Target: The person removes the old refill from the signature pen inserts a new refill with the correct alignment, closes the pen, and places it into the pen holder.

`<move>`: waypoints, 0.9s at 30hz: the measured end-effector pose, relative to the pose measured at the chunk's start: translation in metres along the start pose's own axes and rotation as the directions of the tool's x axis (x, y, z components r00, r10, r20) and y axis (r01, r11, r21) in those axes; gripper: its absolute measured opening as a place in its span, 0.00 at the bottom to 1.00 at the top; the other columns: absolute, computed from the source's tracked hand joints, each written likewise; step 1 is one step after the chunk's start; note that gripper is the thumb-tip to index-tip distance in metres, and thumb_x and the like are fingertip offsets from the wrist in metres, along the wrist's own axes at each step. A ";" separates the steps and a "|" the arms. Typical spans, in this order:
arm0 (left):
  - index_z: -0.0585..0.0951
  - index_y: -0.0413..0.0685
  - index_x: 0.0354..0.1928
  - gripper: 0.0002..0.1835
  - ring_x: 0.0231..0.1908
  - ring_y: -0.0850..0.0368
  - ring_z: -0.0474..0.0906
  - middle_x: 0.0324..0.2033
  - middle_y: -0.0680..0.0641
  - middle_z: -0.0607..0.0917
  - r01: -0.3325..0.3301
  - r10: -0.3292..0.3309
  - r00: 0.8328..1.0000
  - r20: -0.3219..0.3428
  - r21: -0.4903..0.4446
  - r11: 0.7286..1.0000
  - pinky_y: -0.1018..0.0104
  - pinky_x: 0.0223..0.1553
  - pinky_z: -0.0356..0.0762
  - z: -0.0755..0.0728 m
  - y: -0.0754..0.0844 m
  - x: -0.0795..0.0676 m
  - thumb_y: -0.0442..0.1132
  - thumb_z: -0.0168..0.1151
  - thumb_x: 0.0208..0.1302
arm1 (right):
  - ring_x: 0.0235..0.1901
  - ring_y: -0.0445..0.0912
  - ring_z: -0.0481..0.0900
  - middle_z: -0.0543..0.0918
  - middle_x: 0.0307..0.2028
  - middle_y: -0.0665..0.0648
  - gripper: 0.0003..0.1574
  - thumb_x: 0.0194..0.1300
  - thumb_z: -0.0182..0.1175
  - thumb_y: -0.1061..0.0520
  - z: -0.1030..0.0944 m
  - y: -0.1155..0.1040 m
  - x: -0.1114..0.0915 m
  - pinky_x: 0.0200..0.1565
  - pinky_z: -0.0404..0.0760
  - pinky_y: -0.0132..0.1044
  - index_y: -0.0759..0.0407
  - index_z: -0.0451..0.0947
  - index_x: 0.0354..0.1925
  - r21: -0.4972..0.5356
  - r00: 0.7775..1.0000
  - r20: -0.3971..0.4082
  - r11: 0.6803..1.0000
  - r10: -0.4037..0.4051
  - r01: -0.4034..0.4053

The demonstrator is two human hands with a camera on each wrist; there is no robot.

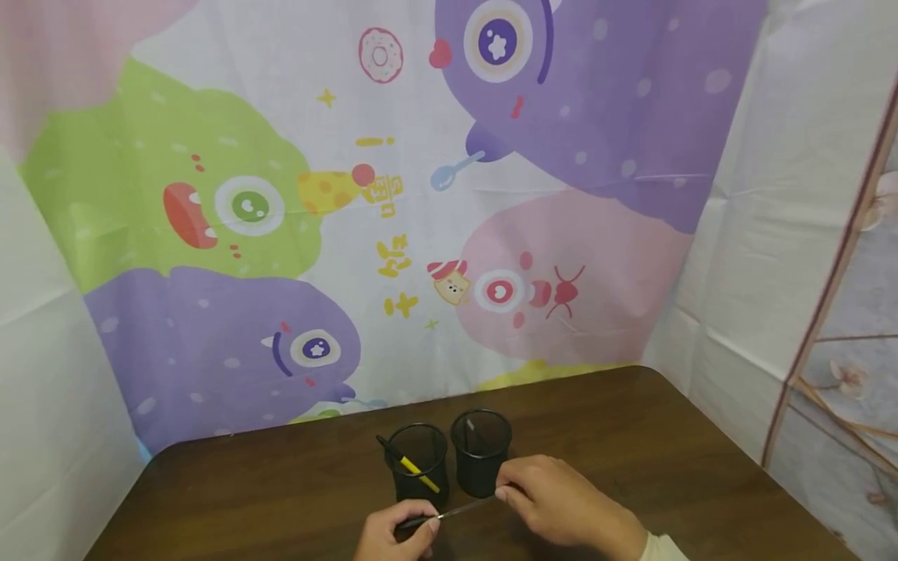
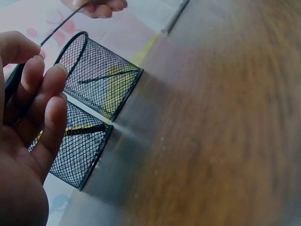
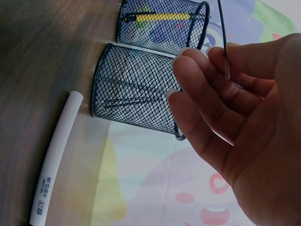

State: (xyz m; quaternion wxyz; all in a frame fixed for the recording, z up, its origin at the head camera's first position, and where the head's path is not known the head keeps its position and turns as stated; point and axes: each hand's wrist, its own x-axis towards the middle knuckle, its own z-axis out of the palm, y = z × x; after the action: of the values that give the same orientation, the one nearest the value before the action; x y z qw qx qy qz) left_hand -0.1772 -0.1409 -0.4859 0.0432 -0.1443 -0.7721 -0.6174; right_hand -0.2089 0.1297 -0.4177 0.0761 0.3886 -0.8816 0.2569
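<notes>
My left hand (image 1: 398, 534) grips a dark piece like a pen's grip section (image 2: 14, 82) between thumb and fingers. From it a thin dark pen refill (image 1: 466, 508) runs across to my right hand (image 1: 554, 502), whose thumb and index finger pinch it near its clear end (image 3: 227, 70). Behind the hands stand two black mesh pen cups. The left cup (image 1: 428, 436) holds a yellow and black pen (image 1: 418, 471). Inside the right cup (image 1: 501, 436) thin dark sticks show through the mesh. A white pen barrel (image 3: 56, 155) with printing lies on the table in the right wrist view.
The brown wooden table (image 1: 281, 483) ends at a cloth backdrop (image 1: 393, 358) with cartoon monsters. Pale cloth hangs at the left (image 1: 42, 374) and the right (image 1: 744, 234). Both cups stand close together, just past the hands.
</notes>
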 end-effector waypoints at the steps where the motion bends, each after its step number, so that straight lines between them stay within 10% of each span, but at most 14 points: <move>1: 0.85 0.42 0.36 0.04 0.19 0.61 0.81 0.17 0.55 0.83 -0.010 0.010 1.000 0.000 -0.004 1.000 0.64 0.24 0.81 0.000 0.000 0.000 0.36 0.69 0.63 | 0.26 0.32 0.69 0.70 0.25 0.34 0.10 0.73 0.60 0.53 0.000 0.001 0.000 0.31 0.73 0.30 0.42 0.78 0.32 0.001 1.000 -0.001 1.000 0.003 -0.003; 27: 0.85 0.44 0.36 0.03 0.19 0.61 0.81 0.17 0.56 0.83 0.000 0.000 1.000 0.005 0.005 1.000 0.64 0.24 0.81 0.000 0.000 0.000 0.36 0.69 0.63 | 0.30 0.30 0.73 0.76 0.30 0.32 0.07 0.71 0.62 0.50 0.017 0.014 0.001 0.34 0.77 0.33 0.42 0.79 0.33 -0.007 0.996 0.078 0.999 0.044 -0.043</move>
State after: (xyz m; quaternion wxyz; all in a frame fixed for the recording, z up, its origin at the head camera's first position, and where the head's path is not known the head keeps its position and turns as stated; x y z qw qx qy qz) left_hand -0.1769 -0.1405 -0.4860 0.0414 -0.1457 -0.7739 -0.6150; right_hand -0.2184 0.1281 -0.4368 0.0371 0.3788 -0.8928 0.2409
